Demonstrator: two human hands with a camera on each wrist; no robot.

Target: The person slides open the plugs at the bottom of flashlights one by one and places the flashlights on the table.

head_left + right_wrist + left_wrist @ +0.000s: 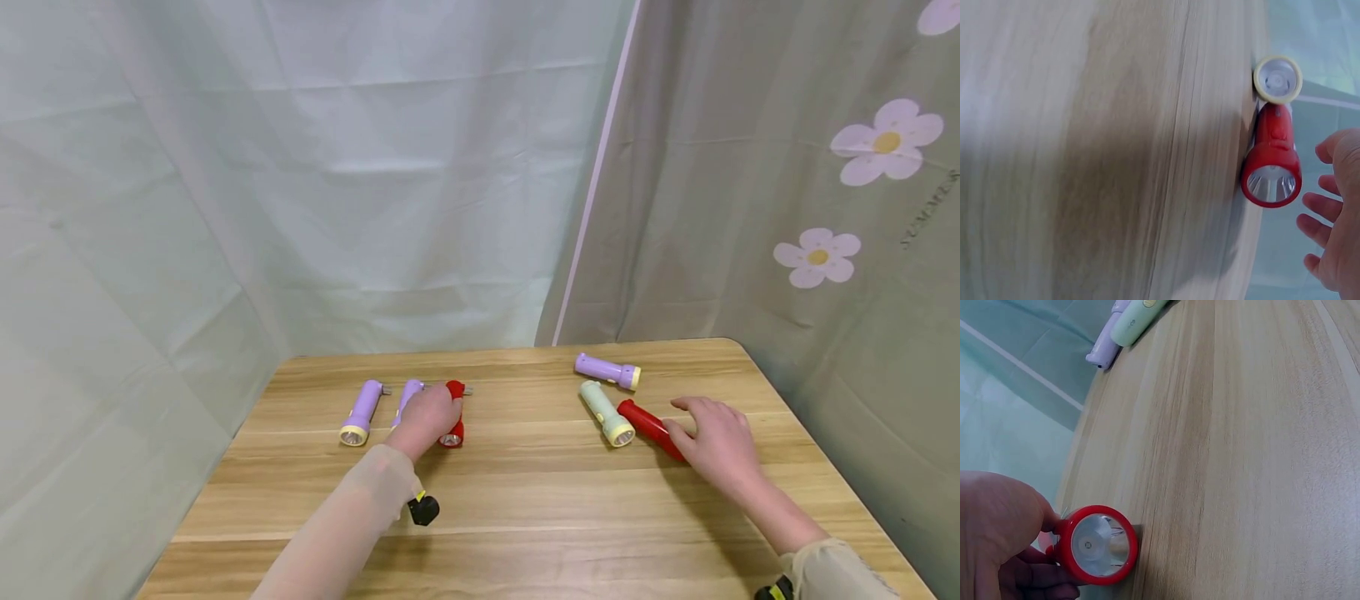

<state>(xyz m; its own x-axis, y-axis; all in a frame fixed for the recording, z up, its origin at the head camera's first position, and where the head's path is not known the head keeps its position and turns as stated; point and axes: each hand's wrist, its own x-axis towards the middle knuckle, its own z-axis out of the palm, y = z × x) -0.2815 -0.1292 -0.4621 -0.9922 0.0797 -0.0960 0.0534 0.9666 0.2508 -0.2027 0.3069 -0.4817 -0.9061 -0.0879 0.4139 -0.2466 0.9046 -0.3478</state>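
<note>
My left hand (pixel 429 417) grips a red flashlight (pixel 453 435) on the left half of the table; in the left wrist view its lens end (pixel 1101 545) faces the camera, with thumb and fingers around the body. A purple flashlight (pixel 410 390) lies partly hidden behind that hand, and another purple one (pixel 363 412) lies left of it. On the right, my right hand (pixel 716 442) hovers with parted fingers beside a second red flashlight (pixel 651 427). In the right wrist view a gap shows between the fingers and this red flashlight (pixel 1272 156).
A pale green flashlight (pixel 604 412) lies left of the right red one, with a purple flashlight (pixel 606 370) behind them near the table's back edge. Metal pieces (pixel 468 390) show at the tops of the left flashlights. Curtains (pixel 450 208) surround the wooden table (pixel 525 517).
</note>
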